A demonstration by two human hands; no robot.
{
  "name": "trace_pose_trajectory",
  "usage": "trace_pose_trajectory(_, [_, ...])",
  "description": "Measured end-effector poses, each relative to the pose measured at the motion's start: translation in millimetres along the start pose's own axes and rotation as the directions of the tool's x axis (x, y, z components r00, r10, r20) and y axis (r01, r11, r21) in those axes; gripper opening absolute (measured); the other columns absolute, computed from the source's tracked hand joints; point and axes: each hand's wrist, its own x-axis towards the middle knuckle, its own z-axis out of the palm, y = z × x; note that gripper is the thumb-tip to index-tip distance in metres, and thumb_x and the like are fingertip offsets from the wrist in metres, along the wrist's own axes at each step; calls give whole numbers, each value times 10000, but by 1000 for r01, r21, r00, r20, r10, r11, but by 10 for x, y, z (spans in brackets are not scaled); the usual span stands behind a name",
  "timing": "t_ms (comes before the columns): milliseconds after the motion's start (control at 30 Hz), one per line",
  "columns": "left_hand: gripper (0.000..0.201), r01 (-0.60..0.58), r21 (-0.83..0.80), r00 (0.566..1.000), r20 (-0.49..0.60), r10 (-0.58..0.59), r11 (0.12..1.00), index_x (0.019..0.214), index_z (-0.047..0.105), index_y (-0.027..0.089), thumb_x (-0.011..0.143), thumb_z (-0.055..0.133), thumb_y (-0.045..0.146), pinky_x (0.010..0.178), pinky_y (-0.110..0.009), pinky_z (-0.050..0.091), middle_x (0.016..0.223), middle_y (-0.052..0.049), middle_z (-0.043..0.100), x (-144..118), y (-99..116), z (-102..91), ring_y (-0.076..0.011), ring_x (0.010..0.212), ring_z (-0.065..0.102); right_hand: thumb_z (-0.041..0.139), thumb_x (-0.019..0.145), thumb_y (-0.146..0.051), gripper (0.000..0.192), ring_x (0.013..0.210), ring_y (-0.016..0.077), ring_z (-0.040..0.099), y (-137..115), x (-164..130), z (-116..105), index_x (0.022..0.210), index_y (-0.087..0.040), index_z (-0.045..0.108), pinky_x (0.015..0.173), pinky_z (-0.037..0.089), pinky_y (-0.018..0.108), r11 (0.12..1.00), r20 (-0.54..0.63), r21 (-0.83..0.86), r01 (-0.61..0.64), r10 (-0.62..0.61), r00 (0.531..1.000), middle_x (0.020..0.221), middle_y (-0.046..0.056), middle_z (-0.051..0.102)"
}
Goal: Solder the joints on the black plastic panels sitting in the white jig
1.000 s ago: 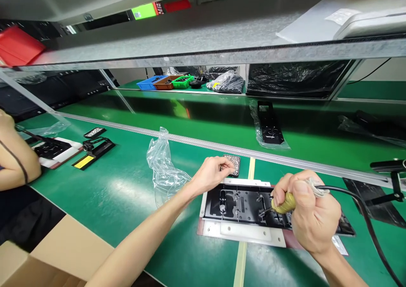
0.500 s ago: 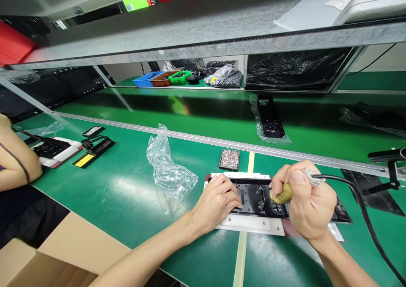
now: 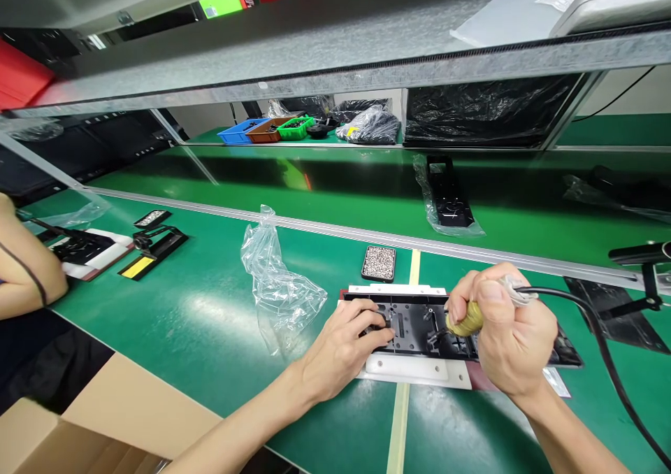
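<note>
A long black plastic panel (image 3: 412, 331), ribbed inside, lies in a white fixture (image 3: 406, 367) on the green bench. At the panel's left end rests my left hand (image 3: 349, 345), fingers apart and bent over it, thumb side toward me. My right hand (image 3: 514, 334) is wrapped around a soldering iron (image 3: 466, 319) with a yellowish padded grip and a black cord (image 3: 587, 313). The iron is above the panel's right half; its tip is hidden from me. Behind the fixture sits a small black tray (image 3: 379, 263) of grainy metallic material.
A crumpled clear plastic bag (image 3: 280, 285) lies left of the fixture. At the right stands a black iron holder (image 3: 647, 271). Another person's arm (image 3: 26, 264) is at the far left, near a second stand (image 3: 152, 254). A metal shelf (image 3: 314, 82) hangs overhead; a cardboard box (image 3: 105, 432) stands lower left.
My left hand has shifted slightly left and toward me, its fingers more spread, uncovering more of the panel. My right hand and the soldering iron stay nearly in place.
</note>
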Motion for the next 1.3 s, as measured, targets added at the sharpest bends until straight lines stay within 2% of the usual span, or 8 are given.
trace_pose_trajectory(100, [342, -35, 68, 998, 46, 32, 997, 1291, 635, 201, 1038, 445, 70, 933, -430, 463, 1193, -100, 675, -50, -24, 44, -280, 1256, 525, 528, 1029, -368, 362, 548, 134, 555, 11, -1, -12, 719, -189, 576, 496, 452, 294, 1000, 0, -16, 7, -7, 1000, 675, 19, 559])
trace_pose_trajectory(267, [332, -49, 102, 998, 46, 44, 994, 1296, 621, 177, 1035, 445, 71, 937, -430, 478, 1195, -115, 664, -67, -6, 65, -288, 1280, 515, 525, 1032, -357, 342, 546, 134, 553, -6, 0, -20, 734, -195, 572, 476, 431, 284, 1000, 7, -12, 0, 0, 1000, 666, 13, 555])
trace_pose_trajectory(433, [313, -28, 58, 999, -34, 30, 998, 1270, 642, 206, 1039, 465, 93, 898, -405, 487, 1161, -97, 680, 6, 2, -16, -264, 1221, 555, 531, 1026, -356, 325, 554, 140, 561, 9, -13, -21, 743, -199, 560, 488, 449, 277, 1000, 15, 18, 11, -11, 1000, 652, 12, 555])
trace_pose_trajectory(600, [242, 167, 22, 983, -87, -165, 986, 1217, 692, 237, 1053, 514, 234, 919, -431, 488, 1093, -80, 710, 280, -376, -77, -252, 1075, 588, 528, 1027, -351, 295, 578, 141, 563, 137, -46, -48, 773, -201, 545, 516, 468, 271, 999, 34, 37, 2, -3, 999, 662, 13, 554])
trace_pose_trajectory(733, [213, 330, 30, 943, 45, -331, 944, 1140, 734, 234, 1032, 554, 269, 967, -418, 472, 1067, -58, 732, 618, -825, -10, -247, 1012, 602, 505, 1037, -351, 272, 571, 135, 554, 211, -47, -62, 806, -207, 518, 479, 432, 254, 1000, 50, 26, 6, -7, 999, 675, 9, 554])
trace_pose_trajectory(833, [197, 361, 35, 924, 121, -363, 932, 1079, 752, 207, 1011, 568, 233, 971, -390, 475, 1034, -63, 744, 826, -1028, 91, -252, 1013, 620, 497, 1040, -347, 272, 576, 133, 557, 218, -46, -60, 807, -208, 501, 479, 426, 251, 1000, 49, 22, 9, -10, 999, 683, 10, 556])
trace_pose_trajectory(1000, [206, 353, 58, 922, 151, -357, 934, 956, 749, 178, 936, 562, 92, 889, -345, 494, 961, -55, 750, 969, -1118, 244, -247, 968, 627, 485, 1047, -341, 277, 576, 127, 557, 216, -65, -51, 804, -209, 487, 490, 431, 254, 1000, 53, 26, 0, -2, 999, 693, 7, 554])
trace_pose_trajectory(1300, [242, 316, 148, 920, 192, -341, 937, 685, 637, 158, 875, 544, 40, 866, -378, 468, 786, -86, 653, 967, -1175, 381, -266, 899, 577, 470, 1055, -338, 275, 577, 126, 555, 219, -85, -44, 810, -213, 480, 476, 408, 259, 1000, 54, -11, 6, -6, 999, 701, 5, 557])
